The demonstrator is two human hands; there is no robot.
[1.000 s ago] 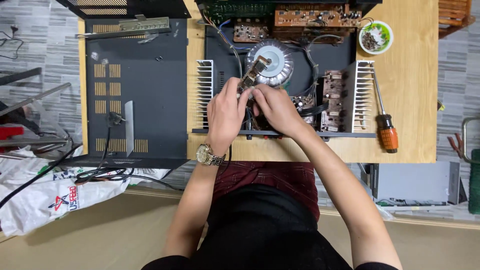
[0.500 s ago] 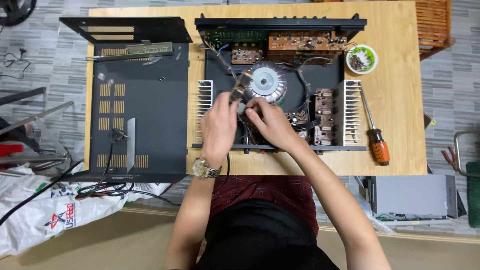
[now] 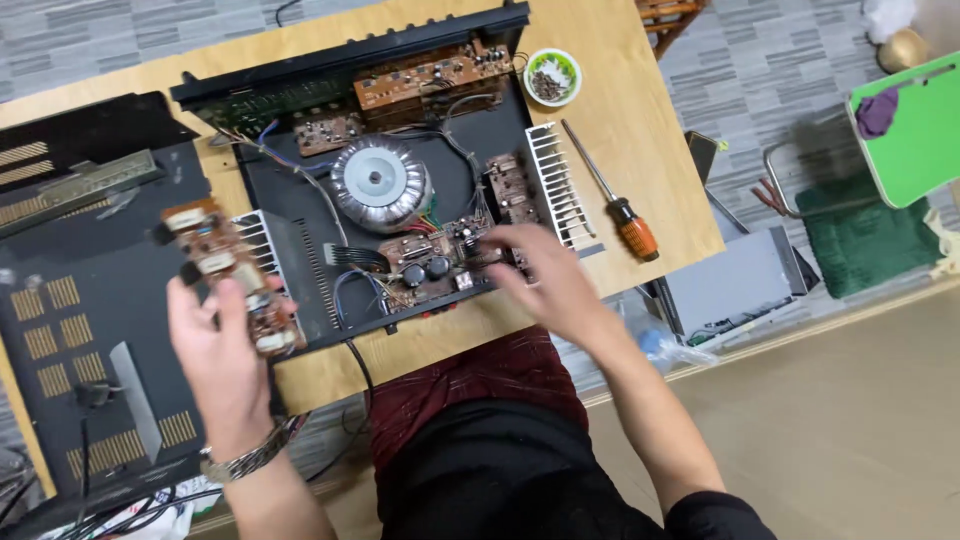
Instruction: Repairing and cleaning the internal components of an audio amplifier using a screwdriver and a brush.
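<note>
From my seat, the right hand (image 3: 545,280) was smeared by motion, so I could not tell whether its fingertips touched the circuit board (image 3: 440,262) beneath. The left hand (image 3: 222,345) covered the lower end of the small brown board (image 3: 225,272) it held. The black cover panel (image 3: 90,330) ran off the left edge. The contents of the little white bowl (image 3: 552,77) were too small to make out, perhaps screws.

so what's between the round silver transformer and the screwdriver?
Head view: a small brown circuit board, then the white finned heat sink, then bare wood table.
</note>
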